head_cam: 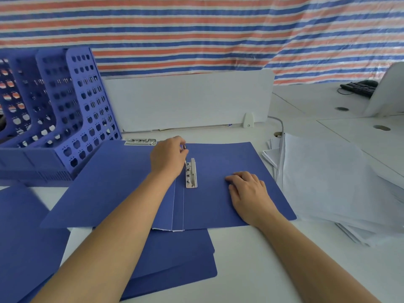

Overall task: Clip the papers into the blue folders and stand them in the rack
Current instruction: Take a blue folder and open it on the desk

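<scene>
A blue folder (pixel 113 184) lies open and flat on the white desk in front of me. Its metal clip (pixel 191 173) sits beside the spine, and my left hand (pixel 168 157) pinches the clip's lever at the top end, lifted. My right hand (pixel 249 194) rests flat, fingers spread, on the folder's right flap. A stack of white papers (pixel 332 184) lies to the right of the folder. The blue perforated rack (pixel 65 110) stands at the back left, its slots showing no folders.
More closed blue folders (pixel 175 254) lie stacked under the open one, and another (pixel 19 232) at the left. A second metal clip (pixel 141 141) shows at the open folder's top edge. A white divider panel (pixel 188 99) stands behind; a keyboard (pixel 358 87) lies far right.
</scene>
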`<state>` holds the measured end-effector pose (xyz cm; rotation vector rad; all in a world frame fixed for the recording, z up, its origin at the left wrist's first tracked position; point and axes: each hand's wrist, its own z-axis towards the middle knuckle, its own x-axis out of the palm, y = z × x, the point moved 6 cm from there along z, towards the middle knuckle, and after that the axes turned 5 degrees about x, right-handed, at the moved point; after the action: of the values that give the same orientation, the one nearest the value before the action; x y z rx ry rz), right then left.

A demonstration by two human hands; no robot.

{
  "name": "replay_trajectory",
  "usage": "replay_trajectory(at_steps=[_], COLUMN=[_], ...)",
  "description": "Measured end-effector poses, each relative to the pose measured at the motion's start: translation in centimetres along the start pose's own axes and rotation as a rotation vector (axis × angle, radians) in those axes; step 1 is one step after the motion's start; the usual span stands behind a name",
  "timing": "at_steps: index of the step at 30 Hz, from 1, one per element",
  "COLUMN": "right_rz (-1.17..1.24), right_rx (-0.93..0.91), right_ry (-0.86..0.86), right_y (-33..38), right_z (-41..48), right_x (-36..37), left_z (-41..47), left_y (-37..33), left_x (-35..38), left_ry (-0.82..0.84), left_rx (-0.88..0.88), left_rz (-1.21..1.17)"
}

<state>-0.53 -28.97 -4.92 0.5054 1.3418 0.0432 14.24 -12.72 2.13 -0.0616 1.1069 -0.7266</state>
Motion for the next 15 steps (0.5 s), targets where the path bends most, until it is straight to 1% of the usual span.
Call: replay_trajectory(at_steps=[2,4,8,11,13,15], right_rz=[0.009,0.004,0.007,0.048,0.094,0.160], right_rx=[0.002,0.002,-0.007,0.004,0.030,0.054], right_ry=[-0.001,-0.001,-0.014,-0.039,-0.066,-0.112], right_y=[-0.1,-0.2,0.0,0.2,0.3,0.2], right_z=[0.1,0.1,0.0,-0.4,-0.7,-1.3], right_x=[0.1,0.1,0.0,-0.4,-1.0,-1.9], left_z=[0.4,0.2,-0.9,-1.9,-2.9,-4.0], left_y=[0.6,1.1,1.1,0.7,0.6,0.1], left_x=[1.0,2.1,3.4,3.8,3.4,2.4], left_ry=[0.039,0.113,0.207,0.332,0.338,0.265], left_rx=[0.011,0.030,0.103,0.148,0.144,0.115], left_rz=[0.031,0.056,0.140,0.216,0.202,0.141])
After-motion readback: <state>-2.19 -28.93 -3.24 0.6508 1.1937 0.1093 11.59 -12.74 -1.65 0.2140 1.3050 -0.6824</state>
